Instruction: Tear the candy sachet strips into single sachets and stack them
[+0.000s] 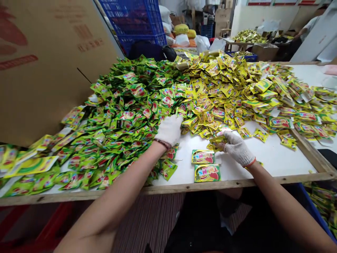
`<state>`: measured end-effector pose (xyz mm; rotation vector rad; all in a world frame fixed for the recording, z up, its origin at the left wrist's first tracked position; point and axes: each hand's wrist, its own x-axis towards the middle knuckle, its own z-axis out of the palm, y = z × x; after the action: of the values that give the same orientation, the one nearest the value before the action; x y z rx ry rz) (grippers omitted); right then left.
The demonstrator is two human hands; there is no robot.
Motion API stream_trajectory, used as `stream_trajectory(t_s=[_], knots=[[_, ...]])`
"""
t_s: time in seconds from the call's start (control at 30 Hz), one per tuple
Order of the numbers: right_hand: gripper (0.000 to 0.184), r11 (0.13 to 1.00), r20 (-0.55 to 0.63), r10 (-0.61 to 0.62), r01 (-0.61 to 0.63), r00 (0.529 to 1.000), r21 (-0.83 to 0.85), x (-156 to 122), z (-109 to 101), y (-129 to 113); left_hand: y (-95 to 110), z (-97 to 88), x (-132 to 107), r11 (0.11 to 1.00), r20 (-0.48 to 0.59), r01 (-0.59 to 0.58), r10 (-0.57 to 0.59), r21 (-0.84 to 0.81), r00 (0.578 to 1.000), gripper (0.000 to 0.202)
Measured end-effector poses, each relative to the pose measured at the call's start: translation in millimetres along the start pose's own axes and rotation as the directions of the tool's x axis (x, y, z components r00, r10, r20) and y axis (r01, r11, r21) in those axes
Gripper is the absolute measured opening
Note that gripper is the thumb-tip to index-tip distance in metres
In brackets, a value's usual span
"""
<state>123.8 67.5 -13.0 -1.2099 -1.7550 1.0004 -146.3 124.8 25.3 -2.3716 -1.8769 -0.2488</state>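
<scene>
The right hand [238,147] holds a yellow packet [216,144]; the left hand [170,130] touches green packets [126,116], its grip hidden. Two boxes [207,173] lie on the surface [279,161].

The one camera sits on the worker's head, looking out over the table [189,144] from above its near side, tipped forward and down. Both forearms [131,182] run up from the bottom, so the left hand [169,130] and right hand [239,149] fall around the middle, fairly near the lens. Below the wooden front edge [168,189], which climbs slightly toward the right, it catches the floor [155,218]. The view is wide: a big carton [47,80] looms close on the left, cut off by the border, while up top it reaches past blue crates [137,17] to the far wall [251,17].
</scene>
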Motion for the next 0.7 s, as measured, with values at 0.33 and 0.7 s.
stream_trajectory(t_s=[0.33, 0.7], knots=[[0.01, 0.996, -0.007, -0.05, 0.049, 0.999, -0.072, -4, -2, -9, -33, -3.8, 11, 0.992, -0.012, 0.091, -0.092, -0.093, 0.996, 0.014], [0.035, 0.923, -0.013, 0.087, -0.075, 0.996, 0.378, 7, 19, -25, 67, -9.3, -33, 0.277, 0.183, 0.189, -0.046, -0.942, 0.982, 0.025]])
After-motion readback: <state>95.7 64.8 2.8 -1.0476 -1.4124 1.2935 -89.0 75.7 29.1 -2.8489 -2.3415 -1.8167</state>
